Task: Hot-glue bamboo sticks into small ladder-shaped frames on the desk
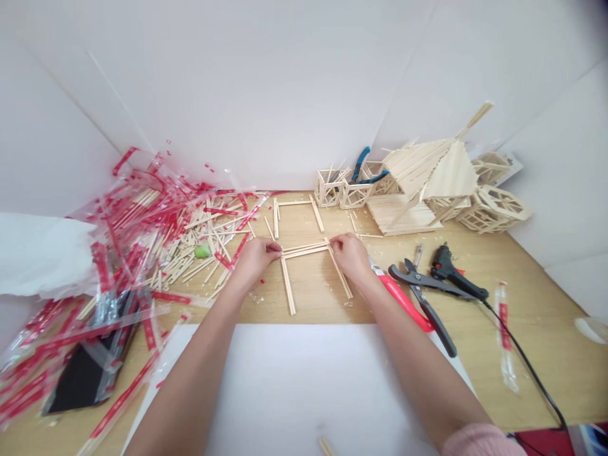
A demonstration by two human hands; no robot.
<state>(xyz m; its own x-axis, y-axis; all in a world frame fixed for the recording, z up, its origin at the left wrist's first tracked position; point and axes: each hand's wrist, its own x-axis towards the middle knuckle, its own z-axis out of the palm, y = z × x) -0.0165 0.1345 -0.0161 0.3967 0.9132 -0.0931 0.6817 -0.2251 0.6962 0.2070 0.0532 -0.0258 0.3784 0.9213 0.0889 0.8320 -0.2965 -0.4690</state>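
My left hand [256,256] pinches the left end of a pair of horizontal wooden sticks [304,249], and my right hand [350,253] pinches their right end. The sticks form the top bar of a flat frame lying on the wooden table [475,361]. Two more sticks run down from that bar toward me, a left leg [287,292] and a right leg [342,278]. A second U-shaped stick frame [297,212] lies just behind the hands.
A heap of loose chopsticks and red-and-clear wrappers [156,221] fills the left. Red-handled shears [418,301] and a black glue gun [453,272] with its cord lie right of my right hand. Stick-built models [427,183] and blue pliers [363,168] stand at the back. White paper [294,380] covers the near edge.
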